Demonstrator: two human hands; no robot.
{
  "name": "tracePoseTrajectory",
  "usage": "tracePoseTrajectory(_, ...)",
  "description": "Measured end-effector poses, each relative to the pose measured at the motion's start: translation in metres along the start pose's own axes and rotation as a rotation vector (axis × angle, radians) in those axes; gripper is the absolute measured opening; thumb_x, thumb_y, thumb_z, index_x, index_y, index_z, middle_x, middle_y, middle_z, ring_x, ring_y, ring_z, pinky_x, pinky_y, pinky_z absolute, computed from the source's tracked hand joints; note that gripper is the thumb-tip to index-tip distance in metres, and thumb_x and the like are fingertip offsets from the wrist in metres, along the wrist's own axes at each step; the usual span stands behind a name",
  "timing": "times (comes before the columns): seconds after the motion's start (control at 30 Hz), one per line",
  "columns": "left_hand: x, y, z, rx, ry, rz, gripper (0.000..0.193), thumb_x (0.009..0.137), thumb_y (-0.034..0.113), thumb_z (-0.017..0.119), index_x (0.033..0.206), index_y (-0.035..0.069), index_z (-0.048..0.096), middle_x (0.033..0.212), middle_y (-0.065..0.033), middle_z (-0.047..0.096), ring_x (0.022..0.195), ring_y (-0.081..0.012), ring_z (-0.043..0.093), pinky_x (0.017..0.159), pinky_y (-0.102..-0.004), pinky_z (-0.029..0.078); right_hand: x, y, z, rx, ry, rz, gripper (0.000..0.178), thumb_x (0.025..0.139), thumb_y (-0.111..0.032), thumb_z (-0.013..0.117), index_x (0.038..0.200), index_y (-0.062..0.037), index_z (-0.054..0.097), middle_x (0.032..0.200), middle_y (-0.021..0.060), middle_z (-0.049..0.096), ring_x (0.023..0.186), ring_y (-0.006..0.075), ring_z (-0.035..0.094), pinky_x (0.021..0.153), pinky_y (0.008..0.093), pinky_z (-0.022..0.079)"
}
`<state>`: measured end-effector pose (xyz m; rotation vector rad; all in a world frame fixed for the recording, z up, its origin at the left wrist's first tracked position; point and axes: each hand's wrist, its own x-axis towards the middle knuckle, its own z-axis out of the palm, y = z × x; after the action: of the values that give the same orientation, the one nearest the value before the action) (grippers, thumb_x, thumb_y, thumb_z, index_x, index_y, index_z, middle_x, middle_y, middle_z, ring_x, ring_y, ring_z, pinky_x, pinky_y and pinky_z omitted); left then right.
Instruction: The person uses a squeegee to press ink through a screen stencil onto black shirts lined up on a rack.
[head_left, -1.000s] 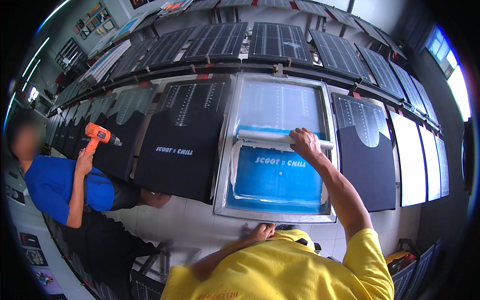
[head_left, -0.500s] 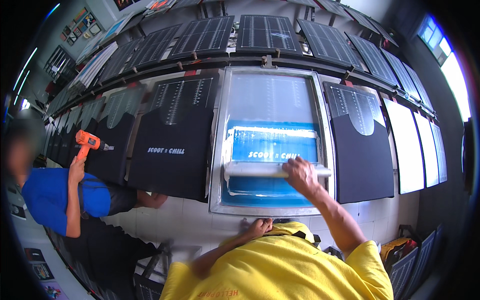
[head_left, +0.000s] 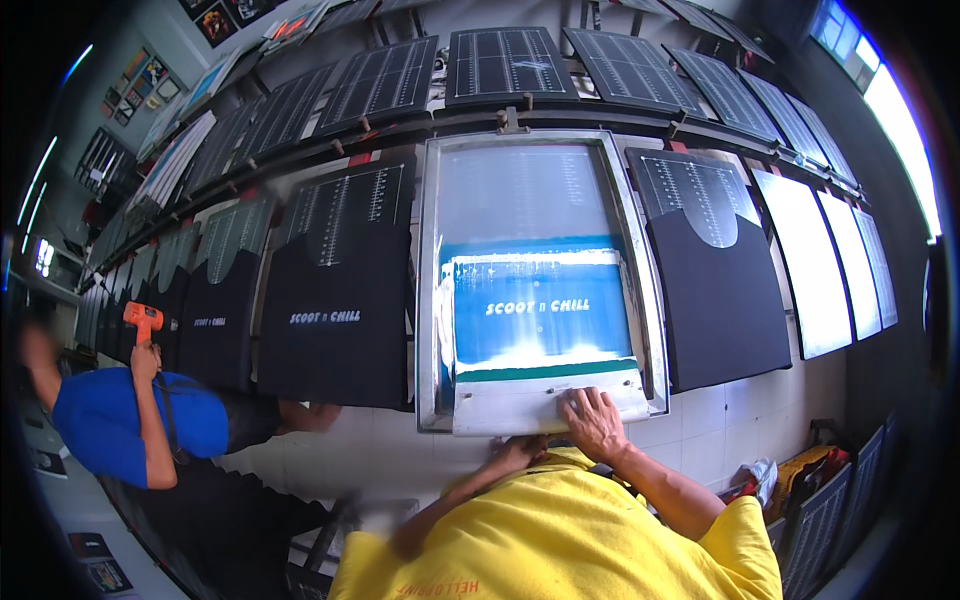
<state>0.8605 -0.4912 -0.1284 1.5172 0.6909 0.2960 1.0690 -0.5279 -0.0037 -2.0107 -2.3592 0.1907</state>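
**Squeegee [head_left: 500, 405] at the Near End of the Screen [head_left: 520, 200], Right Hand [head_left: 596, 424] on It**

The right hand grasps the pale squeegee toward its right end, fingers laid over the holder's upper face. The squeegee lies crosswise at the near end of the metal-framed screen, overlapping the near rail, with a dark green strip along its far edge. Just beyond that strip, a band of white ink [head_left: 540, 357] crosses the blue area, which carries white lettering [head_left: 538, 307].

The left hand [head_left: 522, 453] is near the wearer's waist, beside the near edge of the squeegee; whether it grips anything cannot be told.

The screen sits between two dark garments spread on ruled boards: the left garment [head_left: 325, 365] bears white lettering, while the right garment [head_left: 725, 315] is plain. Farther right stands a bright white panel [head_left: 803, 270]. At far left, a co-worker in a blue shirt [head_left: 140, 420] holds up an orange heat gun [head_left: 145, 319].
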Motion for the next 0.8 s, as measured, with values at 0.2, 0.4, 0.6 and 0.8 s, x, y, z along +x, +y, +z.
tracePoseTrajectory(0.2,-0.002,-0.008,-0.009,0.081,-0.06,-0.072,0.032,0.102,0.035,0.054,0.104,0.005,0.065,0.088,-0.0125,0.068,0.081,-0.0285,0.067,0.08,-0.0419,0.05,0.002,-0.007,-0.021,0.129,-0.02,0.053,0.059,0.078,-0.039,0.075,0.127,-0.0093,0.058,0.123,0.0111,0.056,0.113,0.0285,0.052,0.091,0.0406,0.045)
tracePoseTrajectory(0.4,-0.052,0.121,-0.085,0.05,-0.343,-0.308,0.035,0.104,0.029,0.052,0.121,0.0,0.061,0.11,-0.0124,0.068,0.096,-0.0208,0.067,0.081,-0.0328,0.054,-0.004,0.039,-0.04,0.421,0.349,0.332,0.049,0.079,-0.019,0.08,0.122,-0.0033,0.061,0.12,0.0163,0.061,0.108,0.0361,0.059,0.097,0.0438,0.048)
tracePoseTrajectory(0.6,-0.054,0.144,-0.17,0.233,0.587,-0.195,0.029,0.103,0.02,0.051,0.119,0.0,0.063,0.101,-0.0175,0.072,0.091,-0.0233,0.07,0.074,-0.0346,0.056,-0.028,0.134,0.007,0.401,0.471,0.773,0.031,0.101,-0.015,0.052,0.129,-0.0009,0.058,0.124,0.0193,0.062,0.112,0.0342,0.06,0.096,0.0433,0.049)
tracePoseTrajectory(0.8,-0.036,0.095,-0.183,0.804,0.698,-0.283,0.031,0.097,0.016,0.06,0.118,-0.005,0.066,0.116,-0.0254,0.068,0.108,-0.0361,0.067,0.09,-0.0379,0.054,-0.024,0.153,0.052,0.998,0.63,0.933,0.028,0.099,-0.007,0.052,0.122,0.003,0.062,0.112,0.0157,0.07,0.104,0.0265,0.067,0.094,0.0343,0.05)
